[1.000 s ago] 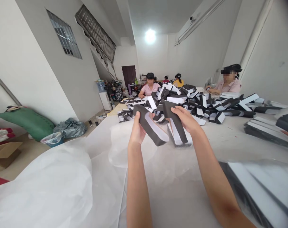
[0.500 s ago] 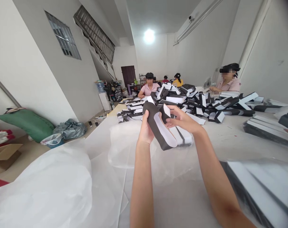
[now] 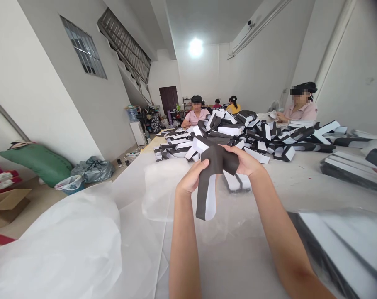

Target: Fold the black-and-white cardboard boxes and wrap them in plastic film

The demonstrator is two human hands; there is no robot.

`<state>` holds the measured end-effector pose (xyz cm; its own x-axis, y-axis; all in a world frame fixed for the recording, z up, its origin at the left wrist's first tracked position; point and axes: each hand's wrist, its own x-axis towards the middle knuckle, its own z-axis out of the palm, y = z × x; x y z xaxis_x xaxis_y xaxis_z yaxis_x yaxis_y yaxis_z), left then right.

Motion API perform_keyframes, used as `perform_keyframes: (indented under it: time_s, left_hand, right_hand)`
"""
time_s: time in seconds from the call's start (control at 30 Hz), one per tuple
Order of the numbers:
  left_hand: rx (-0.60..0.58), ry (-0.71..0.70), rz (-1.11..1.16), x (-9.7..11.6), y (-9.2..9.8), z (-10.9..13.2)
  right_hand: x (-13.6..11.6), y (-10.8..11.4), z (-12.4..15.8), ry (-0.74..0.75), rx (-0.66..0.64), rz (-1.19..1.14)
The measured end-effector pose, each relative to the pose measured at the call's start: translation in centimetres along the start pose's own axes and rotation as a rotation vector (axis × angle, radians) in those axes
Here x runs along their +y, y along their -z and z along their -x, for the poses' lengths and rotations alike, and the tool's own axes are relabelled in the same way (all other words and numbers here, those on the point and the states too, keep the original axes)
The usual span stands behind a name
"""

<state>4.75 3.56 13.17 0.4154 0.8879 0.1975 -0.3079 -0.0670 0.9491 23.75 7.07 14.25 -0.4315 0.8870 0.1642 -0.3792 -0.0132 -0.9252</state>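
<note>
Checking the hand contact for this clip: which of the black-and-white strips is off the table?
The strip gripped between the left hand and right hand, hanging down; the others lie heaped beyond.

The black-and-white piece is partly hidden behind the left hand and right hand; a pale stack runs off the lower right edge; small objects on the far floor are too small to tell.

L forearm & R forearm: bare, slim, smooth, unmarked
</note>
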Motion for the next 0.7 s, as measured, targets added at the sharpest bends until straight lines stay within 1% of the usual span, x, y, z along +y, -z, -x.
perform_keyframes:
  time_s: [0.07,0.13,0.2,0.27,0.33,0.4,0.47,0.5,0.57,0.7]
  left_hand:
    - [-0.068,0.033,-0.053,0.0,0.2,0.2]
    - [-0.11,0.058,-0.082,0.1,0.5,0.5]
    - [-0.087,0.056,-0.066,0.4,0.6,0.7]
    - [0.001,0.015,-0.003,0.8,0.6,0.6]
    - [0.161,-0.061,0.095,1.1,0.6,0.2]
    - [0.36,-0.132,0.177,1.1,0.6,-0.5]
    - [0.515,-0.162,0.226,0.9,0.5,-1.4]
    - [0.56,-0.158,0.244,0.7,0.4,-1.8]
    - [0.597,-0.137,0.276,0.4,0.0,-2.4]
    - [0.617,-0.126,0.302,-0.2,-1.4,-2.9]
  right_hand:
    - [0.1,0.4,0.1,0.01,-0.051,-0.005]
    - [0.1,0.6,0.1,0.012,-0.072,0.014]
    - [-0.1,0.8,0.2,-0.003,-0.017,0.06]
    - [-0.3,0.8,0.1,0.015,0.089,0.088]
    - [-0.7,0.5,0.1,0.083,0.158,0.05]
    - [-0.9,-0.1,0.1,0.149,0.168,-0.028]
    - [-0.9,-1.3,0.0,0.167,0.174,-0.081]
    - [-0.7,-2.0,-0.1,0.166,0.186,-0.083]
    - [-0.1,-3.3,-0.6,0.158,0.214,-0.032]
    - [1.7,-5.2,-1.8,0.207,0.364,0.27]
